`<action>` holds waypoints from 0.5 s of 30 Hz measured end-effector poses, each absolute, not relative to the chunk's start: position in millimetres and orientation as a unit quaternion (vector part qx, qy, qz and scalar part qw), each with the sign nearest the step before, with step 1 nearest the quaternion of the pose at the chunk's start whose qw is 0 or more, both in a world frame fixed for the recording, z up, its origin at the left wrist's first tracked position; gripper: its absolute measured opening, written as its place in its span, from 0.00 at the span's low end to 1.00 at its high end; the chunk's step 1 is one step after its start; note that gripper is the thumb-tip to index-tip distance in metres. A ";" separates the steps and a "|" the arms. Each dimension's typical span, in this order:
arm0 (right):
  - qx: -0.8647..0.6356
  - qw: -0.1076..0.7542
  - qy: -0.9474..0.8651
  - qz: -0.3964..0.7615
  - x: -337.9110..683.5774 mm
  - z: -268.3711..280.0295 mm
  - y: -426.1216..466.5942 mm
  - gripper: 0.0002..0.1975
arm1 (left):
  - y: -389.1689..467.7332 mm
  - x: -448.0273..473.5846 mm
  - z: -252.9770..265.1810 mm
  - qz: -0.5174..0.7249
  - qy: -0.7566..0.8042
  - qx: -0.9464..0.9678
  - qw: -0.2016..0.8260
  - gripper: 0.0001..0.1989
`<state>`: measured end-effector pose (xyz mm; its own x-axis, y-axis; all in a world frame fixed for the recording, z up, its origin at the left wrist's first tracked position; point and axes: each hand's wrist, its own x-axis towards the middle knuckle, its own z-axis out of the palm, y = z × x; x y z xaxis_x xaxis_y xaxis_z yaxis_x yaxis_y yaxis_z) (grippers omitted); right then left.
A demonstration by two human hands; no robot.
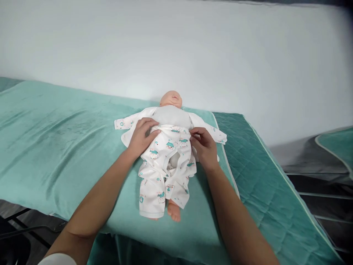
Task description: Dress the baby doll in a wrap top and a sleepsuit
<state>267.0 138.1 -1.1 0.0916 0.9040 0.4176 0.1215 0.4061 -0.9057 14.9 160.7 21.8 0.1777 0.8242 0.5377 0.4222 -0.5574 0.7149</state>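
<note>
A baby doll lies on its back, head toward the wall. White printed baby pants cover its legs up to the waist, with an opening at the crotch. One foot shows below a pant leg. A white printed baby jacket is on its arms, its front spread apart over a pale body. My left hand grips the pants' waistband at the left side, thumb on the front and some fingertips hidden. At the right side, my right hand pinches the waistband with bent fingers.
Beneath the doll is a smooth green cover on a bed. A darker quilted green pad extends to the right. The white wall stands right behind the bed. Metal slats show at the lower right.
</note>
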 end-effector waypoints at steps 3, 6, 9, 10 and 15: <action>-0.441 0.566 -0.626 0.306 263.9 3.7 138.2 0.10 | 163.2 18.7 26.7 0.443 0.420 0.766 0.204 0.10; -0.448 0.515 -0.684 0.256 261.4 11.4 141.7 0.12 | 165.3 21.4 27.1 0.427 0.419 0.775 0.203 0.06; -0.469 0.468 -0.722 0.199 260.2 21.3 147.5 0.12 | 166.9 23.7 26.7 0.426 0.408 0.782 0.200 0.04; -0.474 0.455 -0.730 0.190 260.2 24.6 150.2 0.13 | 168.1 24.5 27.0 0.423 0.410 0.783 0.199 0.04; -0.476 0.364 -0.765 0.235 260.1 40.3 173.4 0.19 | 188.1 28.7 33.6 0.385 0.456 0.776 0.205 0.04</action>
